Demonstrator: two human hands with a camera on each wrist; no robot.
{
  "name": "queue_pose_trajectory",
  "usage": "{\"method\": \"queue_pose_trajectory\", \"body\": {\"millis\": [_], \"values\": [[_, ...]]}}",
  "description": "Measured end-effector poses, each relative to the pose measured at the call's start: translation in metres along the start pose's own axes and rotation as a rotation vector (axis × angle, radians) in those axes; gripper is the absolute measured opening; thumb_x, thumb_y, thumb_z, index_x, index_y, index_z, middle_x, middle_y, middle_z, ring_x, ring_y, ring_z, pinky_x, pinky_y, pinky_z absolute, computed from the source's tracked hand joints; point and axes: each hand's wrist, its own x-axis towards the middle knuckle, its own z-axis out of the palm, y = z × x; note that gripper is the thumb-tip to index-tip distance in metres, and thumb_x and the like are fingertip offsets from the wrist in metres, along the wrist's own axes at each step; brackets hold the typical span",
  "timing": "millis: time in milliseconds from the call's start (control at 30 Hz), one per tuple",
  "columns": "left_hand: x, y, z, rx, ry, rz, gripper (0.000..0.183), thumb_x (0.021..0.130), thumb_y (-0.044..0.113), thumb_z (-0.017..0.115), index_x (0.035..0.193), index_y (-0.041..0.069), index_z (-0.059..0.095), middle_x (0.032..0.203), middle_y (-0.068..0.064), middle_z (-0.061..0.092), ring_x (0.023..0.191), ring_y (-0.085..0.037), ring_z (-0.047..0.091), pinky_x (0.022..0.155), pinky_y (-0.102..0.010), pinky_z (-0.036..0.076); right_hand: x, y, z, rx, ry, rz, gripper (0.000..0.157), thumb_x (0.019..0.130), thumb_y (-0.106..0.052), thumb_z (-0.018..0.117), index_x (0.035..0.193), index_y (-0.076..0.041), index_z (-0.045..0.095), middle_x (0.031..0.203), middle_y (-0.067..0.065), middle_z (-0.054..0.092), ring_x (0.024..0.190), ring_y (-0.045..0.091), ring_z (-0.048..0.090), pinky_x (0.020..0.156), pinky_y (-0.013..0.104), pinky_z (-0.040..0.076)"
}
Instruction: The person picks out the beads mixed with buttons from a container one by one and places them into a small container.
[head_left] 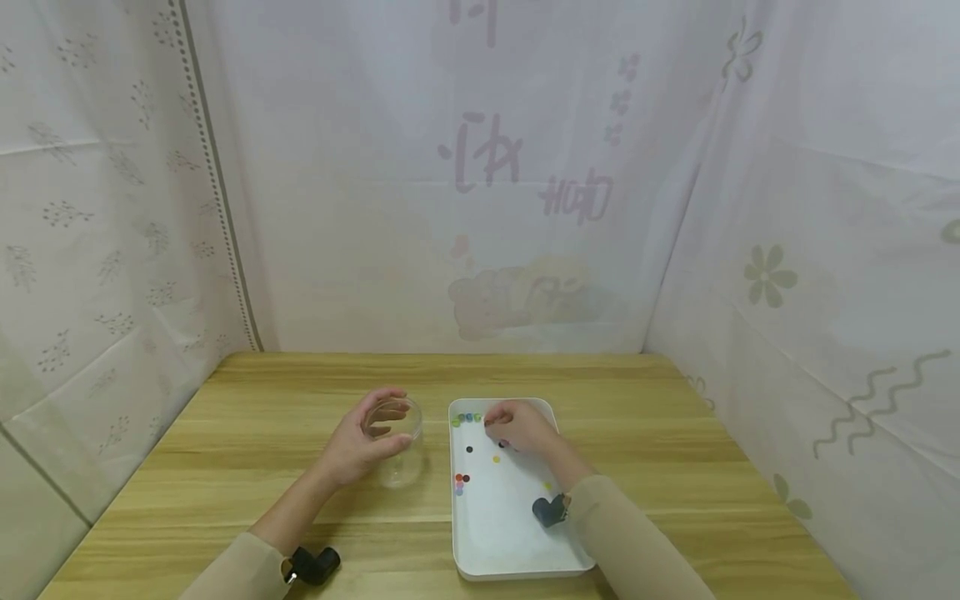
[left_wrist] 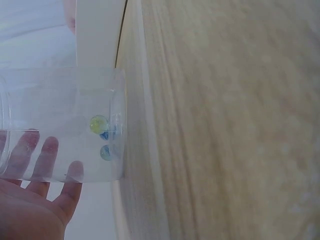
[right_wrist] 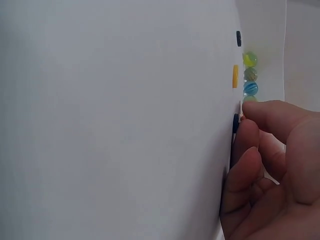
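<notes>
My left hand [head_left: 365, 446] holds a clear plastic jar [head_left: 395, 479], its thumb and fingers spread round the wall near the rim. Through that wall, in the left wrist view, a few glass marbles [left_wrist: 99, 124] show at the bottom. Over the far part of a white tray [head_left: 498, 533], my right hand [head_left: 525, 427] bends its fingers down to the surface. At its fingertips, in the right wrist view, is a small pale and reddish thing; whether they pinch it is unclear. More marbles [right_wrist: 250, 88] lie in a row beside these fingertips.
Small flat discs lie on the tray: a black one [head_left: 469, 449], a yellow one [head_left: 496, 459] and a red one [head_left: 459, 477] among several. The wooden table [head_left: 630, 400] extends around the tray. Patterned curtains [head_left: 360, 167] hang behind and on both sides.
</notes>
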Motion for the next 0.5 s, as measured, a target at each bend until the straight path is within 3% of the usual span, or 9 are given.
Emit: {"method": "queue_pose_trajectory", "body": {"millis": [500], "values": [[-0.0011, -0.0005, -0.0013, 0.018, 0.0, 0.012, 0.064, 0.097, 0.018, 0.081, 0.153, 0.01, 0.051, 0.149, -0.021, 0.065, 0.139, -0.045, 0.061, 0.114, -0.07, 0.049, 0.0022, -0.0041, -0.0044, 0.009, 0.002, 0.024, 0.015, 0.102, -0.023, 0.077, 0.114, -0.014, 0.078, 0.09, 0.002, 0.073, 0.074, 0.018, 0.066, 0.063, 0.028, 0.053]]}}
